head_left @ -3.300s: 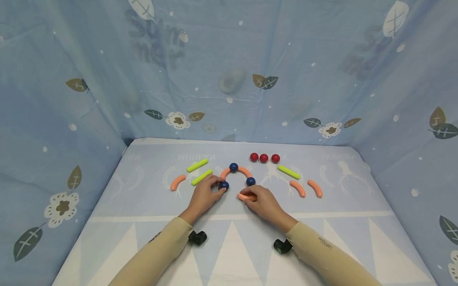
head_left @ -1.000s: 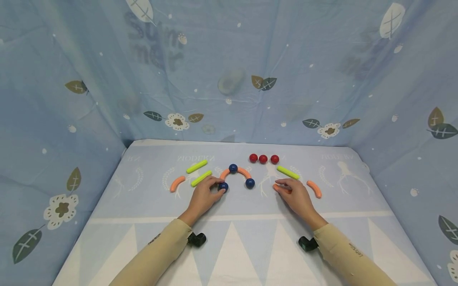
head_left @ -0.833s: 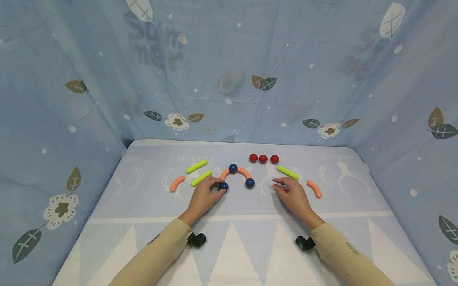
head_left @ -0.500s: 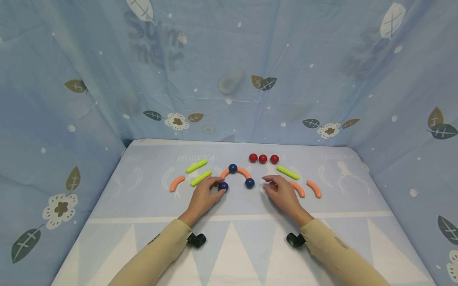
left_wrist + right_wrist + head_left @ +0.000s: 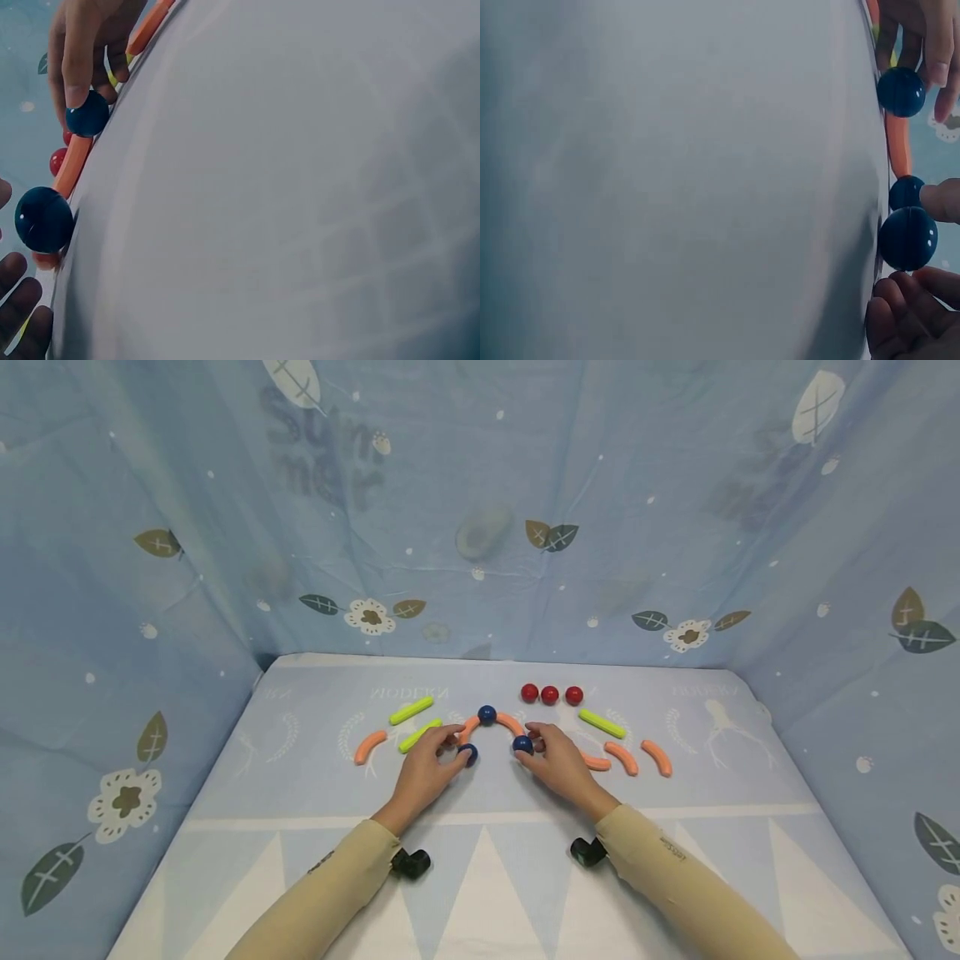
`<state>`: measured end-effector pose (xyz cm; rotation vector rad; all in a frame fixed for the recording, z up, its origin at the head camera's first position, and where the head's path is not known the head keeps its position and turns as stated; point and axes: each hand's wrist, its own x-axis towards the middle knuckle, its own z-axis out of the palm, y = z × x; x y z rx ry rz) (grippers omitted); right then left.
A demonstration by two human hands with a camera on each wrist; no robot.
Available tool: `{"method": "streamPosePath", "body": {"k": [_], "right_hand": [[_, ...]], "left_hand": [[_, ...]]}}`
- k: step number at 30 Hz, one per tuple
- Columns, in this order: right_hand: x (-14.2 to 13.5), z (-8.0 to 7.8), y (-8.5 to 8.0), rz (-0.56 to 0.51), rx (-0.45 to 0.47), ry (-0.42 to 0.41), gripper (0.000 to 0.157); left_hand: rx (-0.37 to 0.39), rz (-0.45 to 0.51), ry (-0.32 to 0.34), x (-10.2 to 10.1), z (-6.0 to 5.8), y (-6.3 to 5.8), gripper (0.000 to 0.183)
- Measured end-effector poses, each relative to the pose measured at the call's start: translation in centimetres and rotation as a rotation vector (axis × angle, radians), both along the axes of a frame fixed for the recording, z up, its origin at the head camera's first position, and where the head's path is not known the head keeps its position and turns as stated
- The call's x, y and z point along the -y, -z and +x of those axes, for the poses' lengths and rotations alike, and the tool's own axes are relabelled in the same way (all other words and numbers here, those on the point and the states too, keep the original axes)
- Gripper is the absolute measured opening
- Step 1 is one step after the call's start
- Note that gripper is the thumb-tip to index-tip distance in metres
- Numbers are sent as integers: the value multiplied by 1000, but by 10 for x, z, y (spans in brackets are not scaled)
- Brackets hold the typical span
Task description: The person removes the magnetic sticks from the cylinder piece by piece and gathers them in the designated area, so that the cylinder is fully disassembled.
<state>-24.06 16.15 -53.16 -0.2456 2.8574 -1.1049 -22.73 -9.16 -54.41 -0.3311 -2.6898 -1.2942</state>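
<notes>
An arch of two orange curved rods (image 5: 511, 723) and three blue balls lies mid-table, a blue ball (image 5: 487, 715) at its top. My left hand (image 5: 424, 770) is at the left end ball (image 5: 468, 754), thumb in front and fingers behind; in the left wrist view a gap shows between fingers (image 5: 19, 300) and the same ball (image 5: 45, 220). My right hand (image 5: 561, 767) straddles the right end ball (image 5: 522, 744) loosely. In the right wrist view its curled fingertips (image 5: 900, 289) come right up to this ball (image 5: 908, 238), with the thumb (image 5: 941, 200) close on the other side.
Beyond the right hand lie three orange curved rods (image 5: 620, 758), one partly behind the hand, with a green rod (image 5: 602, 723) above. Three red balls (image 5: 550, 695) sit farther back. Two green rods (image 5: 411, 711) and an orange curved rod (image 5: 370, 747) lie left. Patterned blue cloth surrounds the table.
My right hand carried an orange curved rod from below the arch rightward, let it go beside the others, and came back left to the right end ball. Left fingers now spread slightly wider.
</notes>
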Motion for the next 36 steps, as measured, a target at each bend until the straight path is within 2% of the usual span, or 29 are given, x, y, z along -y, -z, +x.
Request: {"method": "streamPosePath", "body": {"k": [8,17,26,36], "right_hand": [[9,-7,1,58,-32,-13,53],[8,-8,-2,64,-10,-48,51],[3,-7,0,59,1,-181,49],[1,-6,-3,57,54,-308,48]], "left_hand": [[-4,-3,-5,0,-2,-1,42],[-15,2,-20,1,-6,-4,40],[1,7,18,1,-8,-14,40],[47,-81,75,-5,-10,-19,40]]}}
